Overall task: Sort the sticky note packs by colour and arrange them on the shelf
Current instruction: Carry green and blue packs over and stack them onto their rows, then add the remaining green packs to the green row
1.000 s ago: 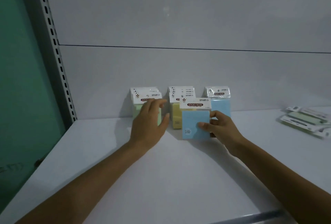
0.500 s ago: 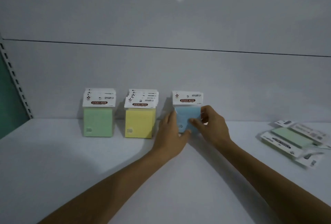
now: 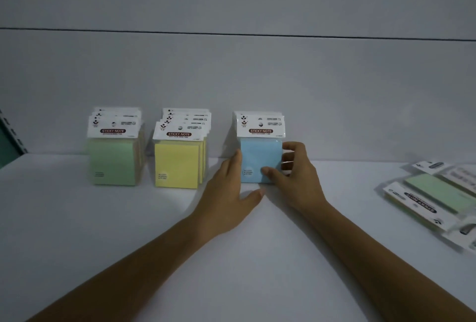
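Three upright rows of sticky note packs stand against the back wall of the white shelf point(image 3: 231, 257): green packs point(image 3: 113, 162) at the left, yellow packs point(image 3: 177, 164) in the middle, blue packs point(image 3: 258, 159) to the right. My right hand point(image 3: 291, 180) grips the front blue pack, thumb on its face and fingers around its right edge. My left hand point(image 3: 226, 192) rests flat on the shelf, fingers against the blue pack's left edge, holding nothing.
Several loose packs point(image 3: 435, 195), green among them, lie flat at the right edge of the shelf. A perforated upright point(image 3: 10, 133) and a green wall stand at the far left. The grey back panel rises behind the rows.
The blue pack went from in front of the yellow row to the blue row, and my left hand came over from the green packs. The view shifted right.
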Action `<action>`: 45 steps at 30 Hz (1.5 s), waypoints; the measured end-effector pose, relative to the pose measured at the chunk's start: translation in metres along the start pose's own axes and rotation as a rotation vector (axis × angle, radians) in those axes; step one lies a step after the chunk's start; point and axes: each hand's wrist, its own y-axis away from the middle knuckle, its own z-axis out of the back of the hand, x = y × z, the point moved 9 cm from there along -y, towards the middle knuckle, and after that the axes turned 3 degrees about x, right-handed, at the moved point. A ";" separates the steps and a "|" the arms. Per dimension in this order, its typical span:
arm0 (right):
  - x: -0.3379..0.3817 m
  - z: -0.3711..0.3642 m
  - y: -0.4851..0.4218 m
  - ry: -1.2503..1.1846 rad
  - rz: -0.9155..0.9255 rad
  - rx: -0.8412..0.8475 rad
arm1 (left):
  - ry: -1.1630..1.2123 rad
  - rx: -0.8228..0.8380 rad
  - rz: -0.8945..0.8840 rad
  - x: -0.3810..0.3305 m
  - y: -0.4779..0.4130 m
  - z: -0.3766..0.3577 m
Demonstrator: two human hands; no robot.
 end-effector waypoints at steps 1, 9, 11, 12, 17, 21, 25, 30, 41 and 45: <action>0.000 0.000 0.000 -0.002 0.005 0.000 | 0.001 -0.004 -0.007 0.000 0.000 0.000; 0.001 0.002 0.000 -0.009 0.009 -0.008 | 0.066 -0.091 -0.010 0.000 -0.005 0.004; -0.001 0.004 0.002 -0.003 -0.034 -0.026 | -0.006 -0.198 -0.046 -0.010 0.000 0.016; -0.001 0.006 0.006 -0.003 -0.065 -0.043 | -0.011 -0.229 -0.070 -0.017 0.004 0.021; 0.011 0.047 0.054 0.010 -0.051 -0.063 | -0.017 -0.124 -0.181 -0.039 0.019 0.013; 0.008 0.101 0.091 0.161 0.074 0.006 | -0.121 0.028 -0.281 -0.084 0.025 -0.025; -0.016 0.164 0.105 0.130 0.063 -0.024 | -0.109 0.163 -0.383 -0.160 0.028 -0.090; -0.043 0.252 0.108 0.125 0.087 -0.061 | -0.009 0.191 -0.286 -0.233 -0.006 -0.158; -0.139 0.311 0.040 0.530 0.014 0.036 | -0.339 0.131 -0.017 -0.226 -0.037 -0.218; -0.153 0.304 0.037 0.401 0.012 0.096 | -0.296 0.041 -0.035 -0.224 -0.040 -0.210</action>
